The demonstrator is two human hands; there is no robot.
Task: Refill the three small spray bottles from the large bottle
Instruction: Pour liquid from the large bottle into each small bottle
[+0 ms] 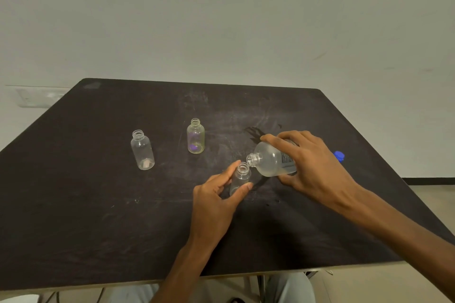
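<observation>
- The right hand is gripping the large bottle around its body, fingers curled over the top and thumb underneath, and is holding it tipped nearly on its side with the open mouth pointing left.
- The mouth of the large bottle is sitting just beside and slightly above the open neck of the near small bottle — whether the two rims are touching cannot be told.
- The left hand is holding that near small bottle, with the thumb pressing its lower right side and a finger lying along its left side up near the neck; the bottle is standing roughly upright on the table.
- No stream of liquid is showing between the two mouths, and how full either bottle is cannot be told.
- Two more small bottles are standing uncapped and upright farther back, well apart from the hands: a clear one at the left, and a yellowish one with purple marks showing through it, nearer the middle.
- A blue cap is lying on the table just behind the right hand — partly hidden by it.
- Dark wet-looking patches are showing on the scuffed black tabletop just beyond the large bottle.
</observation>
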